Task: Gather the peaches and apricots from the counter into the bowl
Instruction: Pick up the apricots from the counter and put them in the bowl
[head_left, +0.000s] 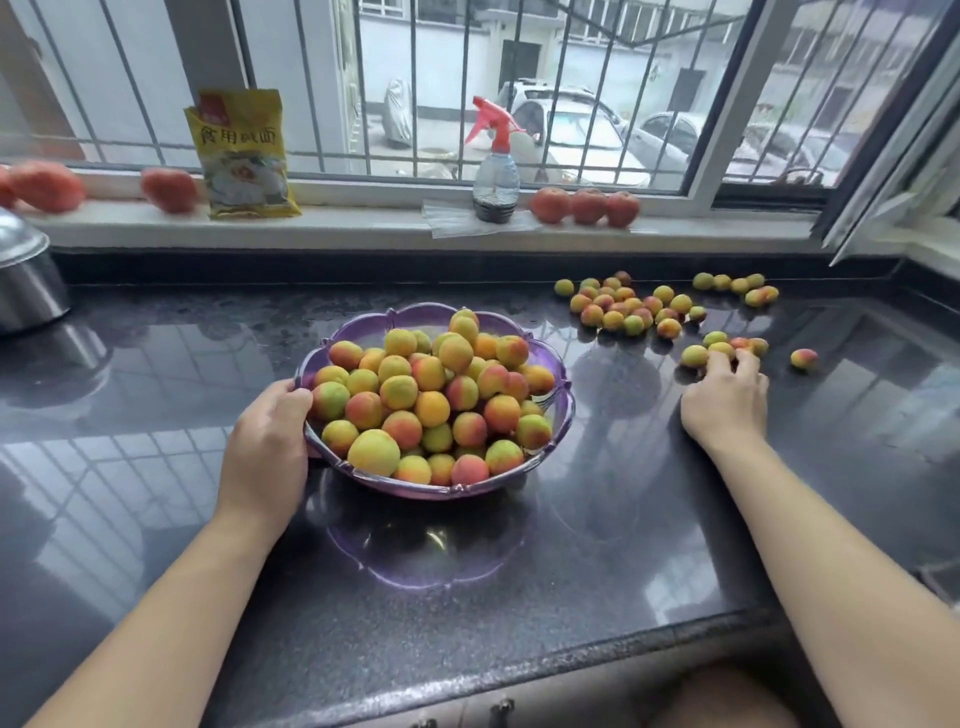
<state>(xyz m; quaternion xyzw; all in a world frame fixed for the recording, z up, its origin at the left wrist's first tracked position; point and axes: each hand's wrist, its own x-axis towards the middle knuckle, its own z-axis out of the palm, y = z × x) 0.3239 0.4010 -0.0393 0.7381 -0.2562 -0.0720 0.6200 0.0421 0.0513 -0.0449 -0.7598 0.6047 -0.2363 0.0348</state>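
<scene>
Gripping bowl (311, 364), left hand (267, 441); right hand (727, 395) touches fruit (722, 349).

Head view, looking forward and down

The counter (467, 597) is being viewed closely from above, facing the far window (519, 78).

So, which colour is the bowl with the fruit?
Translucent purple bowl, head view.

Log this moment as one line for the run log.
left hand: grips bowl rim | right hand: fingers on loose fruit | bowl: heaped | counter: many fruit left
</scene>
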